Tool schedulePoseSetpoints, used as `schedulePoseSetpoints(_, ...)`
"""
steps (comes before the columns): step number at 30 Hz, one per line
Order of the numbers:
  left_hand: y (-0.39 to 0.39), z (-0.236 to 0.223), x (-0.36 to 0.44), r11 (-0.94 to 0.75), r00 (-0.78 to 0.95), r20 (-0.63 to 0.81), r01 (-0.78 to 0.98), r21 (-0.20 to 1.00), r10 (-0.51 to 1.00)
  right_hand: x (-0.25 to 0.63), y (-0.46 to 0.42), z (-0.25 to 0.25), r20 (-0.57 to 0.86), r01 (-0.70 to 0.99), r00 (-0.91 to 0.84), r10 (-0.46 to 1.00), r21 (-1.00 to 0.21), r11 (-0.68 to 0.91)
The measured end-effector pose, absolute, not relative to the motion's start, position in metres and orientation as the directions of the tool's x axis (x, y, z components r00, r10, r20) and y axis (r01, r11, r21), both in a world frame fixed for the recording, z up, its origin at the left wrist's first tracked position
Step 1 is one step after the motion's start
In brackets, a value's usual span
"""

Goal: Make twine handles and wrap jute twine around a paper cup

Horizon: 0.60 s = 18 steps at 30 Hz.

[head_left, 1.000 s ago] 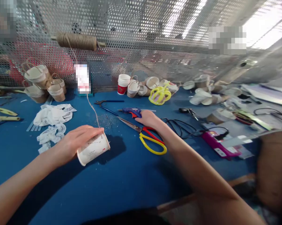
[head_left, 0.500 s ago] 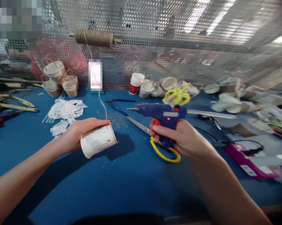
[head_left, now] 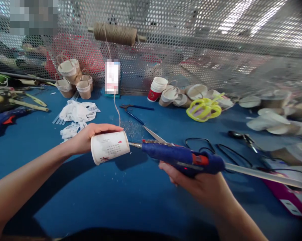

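My left hand [head_left: 92, 137] is closed around a white paper cup [head_left: 110, 147] with printed writing, tilted on its side. A strand of twine [head_left: 118, 113] runs down to the cup from the spool [head_left: 114, 33]. In my right hand [head_left: 196, 185] I grip a blue hot glue gun [head_left: 176, 157], a long glue stick jutting from its back and a small red light glowing. Its metal nozzle is at the cup's right-hand end; whether it touches cannot be made out. Scissors [head_left: 153, 133] lie partly hidden beneath the gun.
Blue-handled pliers [head_left: 136, 112] lie on the blue table [head_left: 131, 204]. Twine-handled cups [head_left: 83, 88] stand at back left, crumpled white material [head_left: 78, 111] in front. A red-and-white cup stack [head_left: 157, 89], a yellow pumpkin-like piece [head_left: 203, 109] and a magenta power strip [head_left: 281, 195] are rightward.
My right hand has brought the glue gun down and left, turning it so its nozzle is at the cup's end. The view has shifted; the left hand still holds the cup.
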<state>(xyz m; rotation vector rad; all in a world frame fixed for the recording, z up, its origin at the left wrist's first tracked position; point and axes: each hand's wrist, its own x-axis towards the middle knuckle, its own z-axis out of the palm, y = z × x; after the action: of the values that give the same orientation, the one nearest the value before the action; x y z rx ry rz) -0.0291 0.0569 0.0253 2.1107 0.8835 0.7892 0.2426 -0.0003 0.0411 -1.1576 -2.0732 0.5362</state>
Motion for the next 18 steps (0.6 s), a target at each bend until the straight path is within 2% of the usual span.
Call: schedulePoseSetpoints(18,0.0573,0.0243,-0.0290,-0.500,0.596,0.246,0.308,0.810,0.765,0.2435,0.0021,0.0395,0.412,0.609,-0.421,0.808,-0.532,0.588)
